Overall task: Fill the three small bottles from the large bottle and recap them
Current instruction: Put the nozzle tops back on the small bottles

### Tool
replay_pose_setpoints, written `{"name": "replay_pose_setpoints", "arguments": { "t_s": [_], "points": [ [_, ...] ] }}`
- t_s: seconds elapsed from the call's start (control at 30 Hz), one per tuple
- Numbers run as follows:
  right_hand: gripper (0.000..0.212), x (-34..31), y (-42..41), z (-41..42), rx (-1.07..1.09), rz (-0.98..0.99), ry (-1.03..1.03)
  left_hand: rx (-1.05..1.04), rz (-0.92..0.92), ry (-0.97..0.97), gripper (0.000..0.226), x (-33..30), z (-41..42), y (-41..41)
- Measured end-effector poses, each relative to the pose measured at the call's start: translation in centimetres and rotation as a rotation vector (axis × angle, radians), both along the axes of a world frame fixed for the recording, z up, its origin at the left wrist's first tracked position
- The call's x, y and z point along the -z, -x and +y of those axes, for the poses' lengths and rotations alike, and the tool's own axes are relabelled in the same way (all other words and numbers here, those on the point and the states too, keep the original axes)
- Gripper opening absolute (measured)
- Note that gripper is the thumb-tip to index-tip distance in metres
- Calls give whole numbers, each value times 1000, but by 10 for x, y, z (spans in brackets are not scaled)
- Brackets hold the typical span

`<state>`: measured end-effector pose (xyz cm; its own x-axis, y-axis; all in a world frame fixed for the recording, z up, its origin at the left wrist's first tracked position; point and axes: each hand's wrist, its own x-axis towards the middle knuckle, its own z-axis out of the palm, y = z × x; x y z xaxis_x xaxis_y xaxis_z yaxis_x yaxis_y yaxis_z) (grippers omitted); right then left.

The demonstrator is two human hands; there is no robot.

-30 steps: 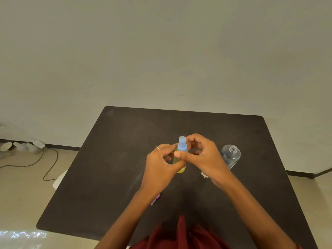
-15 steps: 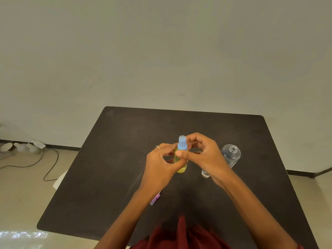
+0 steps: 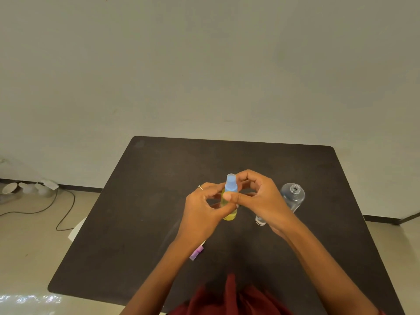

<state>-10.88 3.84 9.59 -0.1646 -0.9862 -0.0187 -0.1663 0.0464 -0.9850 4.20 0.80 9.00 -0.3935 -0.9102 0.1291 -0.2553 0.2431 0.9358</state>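
A small yellow bottle (image 3: 229, 215) stands upright on the dark table (image 3: 145, 201). My left hand (image 3: 204, 212) is wrapped around its body. A blue spray cap (image 3: 231, 184) sits on its neck, and my right hand (image 3: 259, 198) pinches that cap between thumb and fingers. To the right stands the large clear bottle (image 3: 293, 196), with its neck uncapped. A small clear object (image 3: 260, 220) shows just under my right hand, mostly hidden. A purple cap piece (image 3: 196, 253) lies on the table under my left forearm.
The table's far edge meets a plain wall. On the floor at the left lie a cable (image 3: 61, 212) and some white objects (image 3: 27, 187). A white thing (image 3: 76, 228) sticks out beside the table's left edge.
My right thumb and fingers have shifted slightly around the blue cap, as in a twist. The bottle and my left hand stay in place.
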Motion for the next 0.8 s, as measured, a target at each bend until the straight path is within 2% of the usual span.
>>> {"name": "replay_pose_setpoints", "arguments": {
  "t_s": [0.13, 0.3, 0.5, 0.7, 0.8],
  "points": [
    [29, -2, 6, 1, -103, 1, -19, -19, 29, -27, 24, -2, -1, -1],
    [19, -3, 0, 0, -4, -41, 43, -15, 38, -23, 28, -4, -2, 1],
    [20, 2, -10, 0, 82, -13, 27, -20, 18, -13, 29, -1, -1, -1],
    [33, -8, 5, 3, -176, 89, -21, 17, -17, -42, 24, -1, -8, -6],
    [25, -10, 2, 2, -142, 139, 11, 64, -38, -36, 26, -1, -12, -7]
  ]
}}
